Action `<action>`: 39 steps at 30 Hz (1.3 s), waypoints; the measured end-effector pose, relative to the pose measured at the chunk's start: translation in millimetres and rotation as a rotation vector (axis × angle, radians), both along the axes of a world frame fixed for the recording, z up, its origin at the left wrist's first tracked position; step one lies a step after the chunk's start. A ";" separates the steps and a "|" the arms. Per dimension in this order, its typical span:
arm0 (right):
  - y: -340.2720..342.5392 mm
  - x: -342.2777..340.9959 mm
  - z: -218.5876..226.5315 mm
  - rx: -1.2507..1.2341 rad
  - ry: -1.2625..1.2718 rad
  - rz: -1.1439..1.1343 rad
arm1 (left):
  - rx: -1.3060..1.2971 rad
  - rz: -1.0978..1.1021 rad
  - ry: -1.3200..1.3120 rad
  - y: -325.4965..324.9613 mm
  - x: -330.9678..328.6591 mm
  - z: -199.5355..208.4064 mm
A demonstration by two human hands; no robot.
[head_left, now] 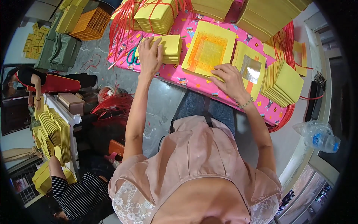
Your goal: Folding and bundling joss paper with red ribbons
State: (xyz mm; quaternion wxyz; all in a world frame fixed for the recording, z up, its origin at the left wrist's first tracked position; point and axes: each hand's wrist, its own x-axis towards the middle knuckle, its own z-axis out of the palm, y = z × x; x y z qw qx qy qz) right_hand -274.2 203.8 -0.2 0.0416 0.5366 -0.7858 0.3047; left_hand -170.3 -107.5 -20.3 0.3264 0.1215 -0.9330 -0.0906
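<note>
My left hand [150,56] lies on the left part of a small stack of folded yellow paper [172,47], its fingers spread over the top. Beside that stack sits a larger yellow paper sheet [210,50] bearing an orange-edged rectangle with a duller yellow middle. At this sheet's near right corner, my right hand [228,79] has its fingers bent over the edge and its thumb close below, pinching the corner. Just right of it is a yellow sheet with a shiny silver rectangle [250,69]. Teal-handled scissors [131,56] lie left of my left hand, partly covered.
A pink patterned cloth [171,71] covers the table. Fanned yellow paper [283,83] sits at the right; tied yellow bundles [156,16] and red strings [125,24] are at the far side. A plastic bottle [324,142] is at right. Two people work at left near yellow stacks [56,130].
</note>
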 end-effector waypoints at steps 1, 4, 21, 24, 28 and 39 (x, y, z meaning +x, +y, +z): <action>0.0 -0.7 -0.7 0.001 -0.001 -0.004 | 0.001 -0.004 -0.001 8.1 0.3 8.0; -2.0 -2.2 -0.9 -0.038 -0.106 -0.014 | 0.144 -0.096 0.014 38.0 10.7 22.8; -6.2 -15.3 0.2 -0.021 -0.488 -0.088 | 0.451 -0.362 -0.152 93.1 19.1 5.3; -5.1 -9.8 7.2 0.037 -0.267 -0.019 | 0.454 -0.356 -0.166 89.9 19.0 0.8; -3.5 -2.2 5.8 0.031 -0.137 0.014 | 0.495 -0.368 -0.182 87.0 19.1 3.8; -5.3 -10.5 5.4 0.003 -0.286 -0.033 | 0.619 -0.366 -0.146 82.1 21.2 0.9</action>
